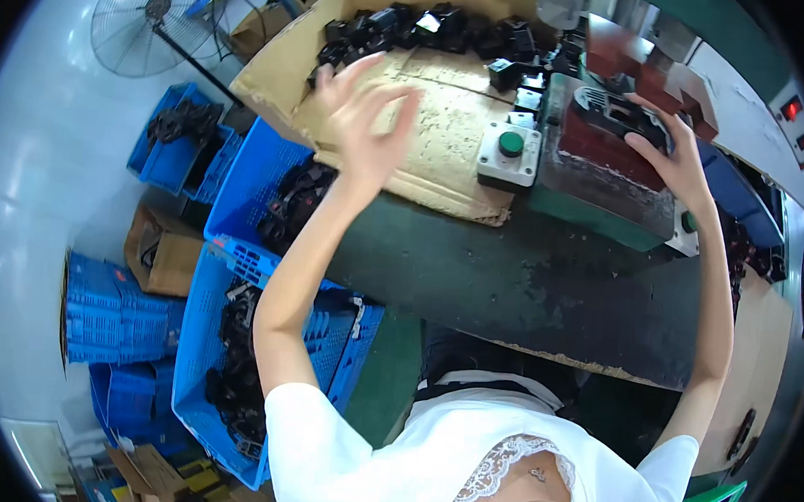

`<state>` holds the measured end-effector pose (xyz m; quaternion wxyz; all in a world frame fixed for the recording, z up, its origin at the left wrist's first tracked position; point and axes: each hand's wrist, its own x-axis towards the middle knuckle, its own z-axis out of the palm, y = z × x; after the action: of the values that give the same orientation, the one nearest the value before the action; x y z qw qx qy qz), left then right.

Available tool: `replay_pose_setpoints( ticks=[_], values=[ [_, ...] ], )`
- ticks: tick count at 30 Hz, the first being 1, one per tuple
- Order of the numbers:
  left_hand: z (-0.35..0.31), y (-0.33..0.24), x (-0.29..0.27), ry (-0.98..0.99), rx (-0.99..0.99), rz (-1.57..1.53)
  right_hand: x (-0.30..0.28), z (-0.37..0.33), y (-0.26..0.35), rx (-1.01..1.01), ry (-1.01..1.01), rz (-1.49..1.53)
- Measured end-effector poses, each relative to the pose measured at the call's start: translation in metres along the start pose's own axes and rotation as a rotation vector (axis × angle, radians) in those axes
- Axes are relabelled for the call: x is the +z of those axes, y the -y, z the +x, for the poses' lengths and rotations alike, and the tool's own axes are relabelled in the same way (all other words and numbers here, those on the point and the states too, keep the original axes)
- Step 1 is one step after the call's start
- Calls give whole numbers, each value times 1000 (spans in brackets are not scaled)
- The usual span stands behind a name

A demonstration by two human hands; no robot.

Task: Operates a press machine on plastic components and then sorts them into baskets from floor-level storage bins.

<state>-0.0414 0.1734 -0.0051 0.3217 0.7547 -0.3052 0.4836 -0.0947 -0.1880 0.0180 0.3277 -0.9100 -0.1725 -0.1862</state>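
Observation:
My right hand (675,153) has its thumb and fingers closed around a black plastic housing with a silvery slotted end (613,111). The housing lies on the dark red block (601,151) of a bench machine fixture. Above the cardboard tray (439,97), my left hand (369,120) is raised in the air, slightly blurred. Its fingers are apart and curved, and nothing shows between them. Small black plastic parts (443,23) are heaped along the tray's far side. Between the tray and the fixture stands a grey control box with a green push button (511,144).
Blue plastic crates (195,349) filled with black parts stand left of the dark workbench (511,276). A large fan (157,6) is at the far left. Above the red block hangs reddish machine tooling (617,52). Another green button (689,222) sits right of the fixture.

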Motion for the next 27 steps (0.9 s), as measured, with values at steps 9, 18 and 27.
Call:
replay_pose_setpoints(
  ticks=[9,18,27],
  values=[
    [39,13,156,1133,-86,362,-9,-13,2,139,3,-49],
    [25,53,170,791,310,235,-72,-65,-12,29,-28,-34],
    [9,92,158,613,6,-1,-148,-154,-72,413,-394,-152]
  ],
)
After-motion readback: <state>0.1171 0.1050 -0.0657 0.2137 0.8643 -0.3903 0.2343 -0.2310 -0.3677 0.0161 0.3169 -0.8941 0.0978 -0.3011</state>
